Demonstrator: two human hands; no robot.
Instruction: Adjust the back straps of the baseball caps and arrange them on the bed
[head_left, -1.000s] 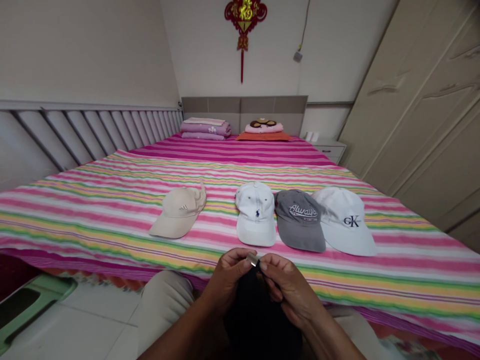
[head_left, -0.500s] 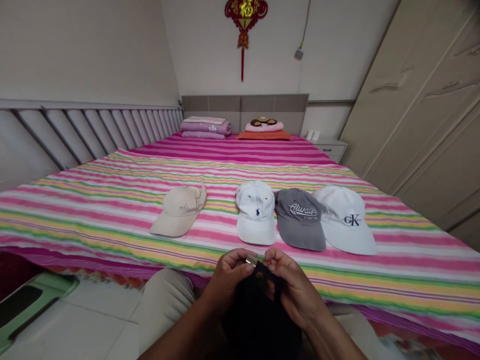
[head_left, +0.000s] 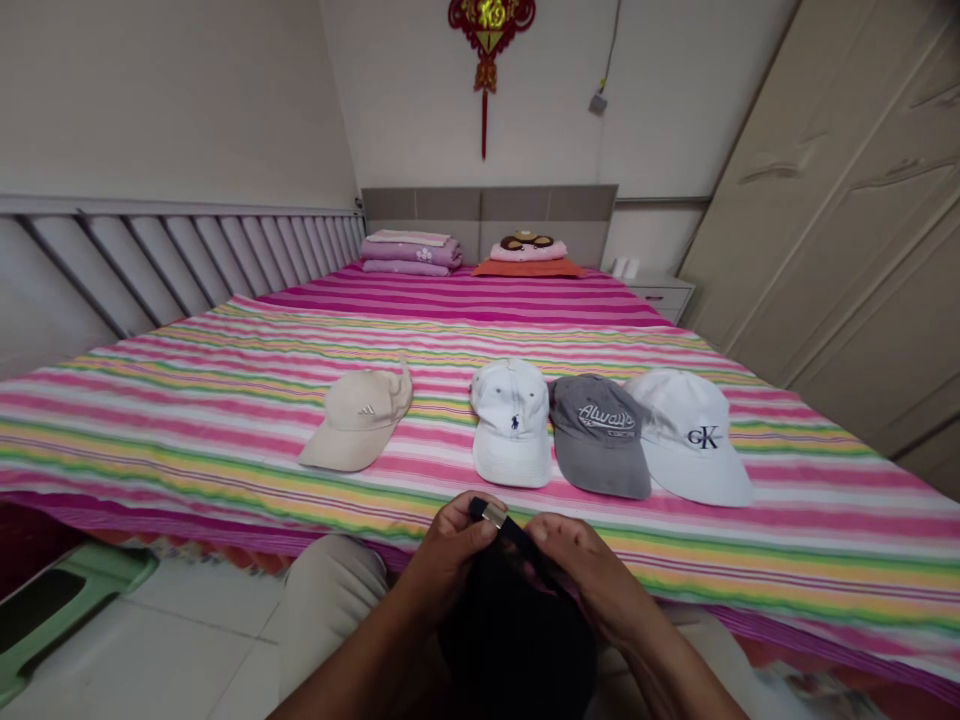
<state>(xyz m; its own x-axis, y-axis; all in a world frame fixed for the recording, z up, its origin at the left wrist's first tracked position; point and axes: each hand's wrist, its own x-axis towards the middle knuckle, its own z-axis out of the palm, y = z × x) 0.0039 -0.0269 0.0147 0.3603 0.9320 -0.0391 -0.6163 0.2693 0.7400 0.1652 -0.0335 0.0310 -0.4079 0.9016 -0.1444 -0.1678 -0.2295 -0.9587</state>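
Observation:
A black cap is held over my lap, its back strap with a metal buckle turned upward. My left hand pinches the strap beside the buckle. On the other side, my right hand grips the strap where it meets the cap. Beyond my hands on the bed lie a beige cap to the left, then a white cap with a small dark emblem, a grey cap and a white cap with "CK"-like letters close together on the right.
The caps rest on a striped bedspread. Folded purple bedding and an orange-and-pink stack sit by the headboard. A metal railing runs along the left. A green stool stands at lower left, a wardrobe at right.
The buckle has shifted slightly left along with the strap, and a dark strap end now shows past it at my left fingers. My right hand has moved slightly lower on the strap.

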